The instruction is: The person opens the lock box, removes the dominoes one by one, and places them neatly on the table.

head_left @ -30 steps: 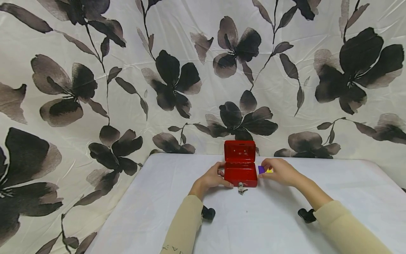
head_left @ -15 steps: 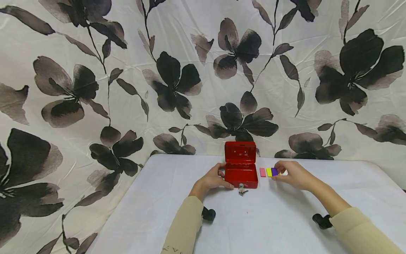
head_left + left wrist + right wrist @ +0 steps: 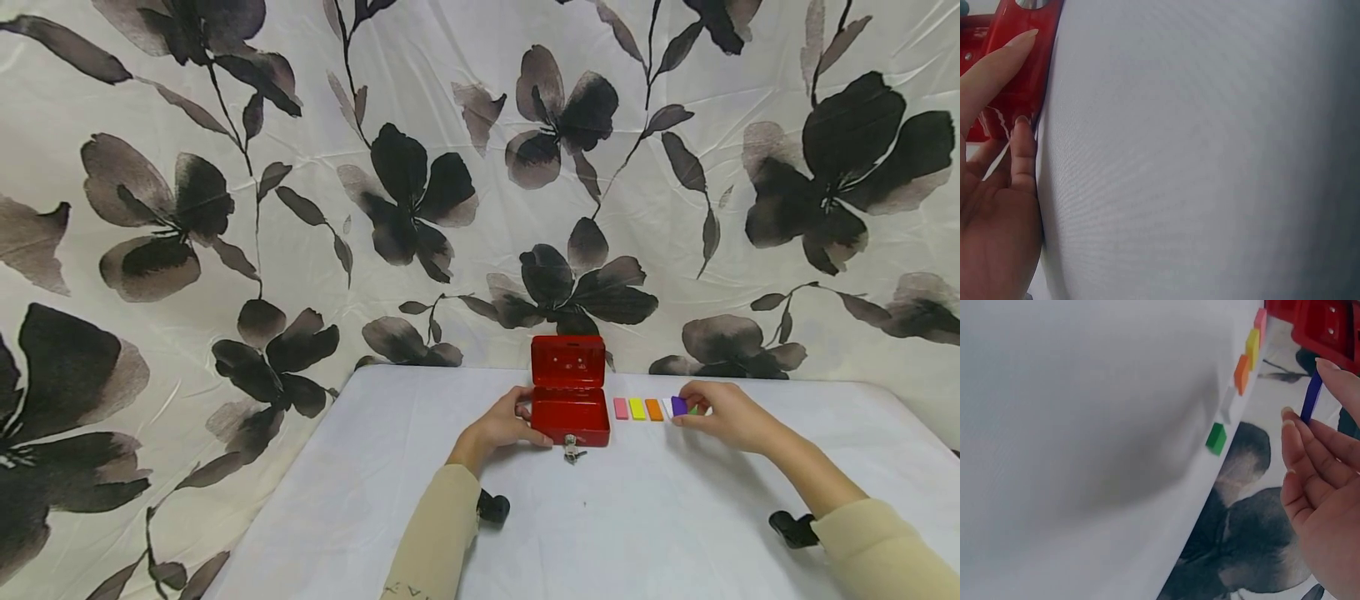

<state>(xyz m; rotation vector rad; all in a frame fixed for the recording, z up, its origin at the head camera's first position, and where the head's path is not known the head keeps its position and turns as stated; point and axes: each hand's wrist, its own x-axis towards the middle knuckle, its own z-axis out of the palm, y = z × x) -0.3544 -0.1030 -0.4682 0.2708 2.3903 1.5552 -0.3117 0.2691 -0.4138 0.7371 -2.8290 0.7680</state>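
Orange block (image 3: 654, 409) has joined pink (image 3: 620, 407) and yellow (image 3: 637, 408) beside the open red box (image 3: 569, 412), gripped by the left hand (image 3: 501, 423), while the right hand (image 3: 726, 413) pinches a purple block (image 3: 679, 406), seemingly extending the row.

A table (image 3: 360, 500) under a white cloth stands against a cream curtain (image 3: 300, 108) printed with large black and grey flowers, creased, hanging behind its far edge. Even light.
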